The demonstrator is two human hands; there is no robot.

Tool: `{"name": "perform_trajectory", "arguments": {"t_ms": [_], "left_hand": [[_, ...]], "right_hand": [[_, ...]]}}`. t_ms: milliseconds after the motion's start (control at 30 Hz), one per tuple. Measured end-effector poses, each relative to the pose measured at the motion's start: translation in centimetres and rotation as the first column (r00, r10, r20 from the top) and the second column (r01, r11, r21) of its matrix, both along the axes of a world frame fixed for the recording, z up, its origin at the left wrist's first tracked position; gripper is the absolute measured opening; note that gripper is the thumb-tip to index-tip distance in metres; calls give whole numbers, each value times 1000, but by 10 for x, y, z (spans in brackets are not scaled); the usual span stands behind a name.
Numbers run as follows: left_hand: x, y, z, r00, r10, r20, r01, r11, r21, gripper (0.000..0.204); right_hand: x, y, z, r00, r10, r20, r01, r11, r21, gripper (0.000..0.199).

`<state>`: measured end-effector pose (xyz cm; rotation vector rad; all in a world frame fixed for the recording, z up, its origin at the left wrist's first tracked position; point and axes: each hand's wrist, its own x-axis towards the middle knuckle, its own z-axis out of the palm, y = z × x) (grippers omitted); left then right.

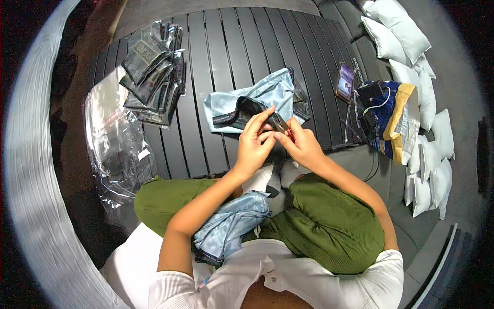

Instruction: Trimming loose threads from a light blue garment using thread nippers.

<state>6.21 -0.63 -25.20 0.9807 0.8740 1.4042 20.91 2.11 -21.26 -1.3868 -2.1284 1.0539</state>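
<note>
Dark slats of a broad table [216, 49] ran away toward twelve o'clock, counted from where the fingertips met at its near edge. Leftmost, at nine o'clock, lay a crumpled heap of clear plastic sleeves [119, 147]; just beyond it, at ten, overlapping dark packets [149, 54] made a loose pile. Toward seven o'clock a bunched blue cloth [231, 221] rested on the lap, well below the hands.

Between ten and twelve, a pale blue cloth [226, 100] was spread on the slats, and the glossy black piece [248, 107] stood over it, most of it to the left of the fingers. Its long axis ran roughly from nine to three o'clock, so the far end pointed toward the packet pile and the near end came between the hands. The left hand [256, 147] was nearer its bulk, fingers bent over it in a grasp. The right hand [304, 146] pinched at its three-o'clock end, thumb toward the left fingers; the exact grip was hidden.

Another dark packet [302, 105] showed at one o'clock, beside the pale cloth. A phone [345, 81] leaned at two, a blue-and-yellow bag [399, 116] sat at three, and white cushions [404, 31] lined the far right.
</note>
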Motion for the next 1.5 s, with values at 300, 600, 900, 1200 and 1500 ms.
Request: {"name": "perform_trajectory", "arguments": {"t_ms": [300,600,900,1200,1500], "left_hand": [[0,-3,5,976,111,-189,-97,992,82,55],[1,-3,5,955,153,-255,-131,986,103,55],[2,-4,2,969,130,-210,-114,990,87,53],[2,-3,3,982,109,-156,-98,992,73,56],[2,-3,2,977,117,-178,-104,991,84,55]], "right_hand": [[-2,1,1,1000,-1,3,1,999,46,28],[-1,1,-4,1000,8,0,-8,995,103,28],[0,0,-2,999,4,-52,-2,999,44,22],[0,0,0,999,6,-39,-5,1000,27,23],[1,0,0,1000,4,-15,-4,999,46,22]]}}
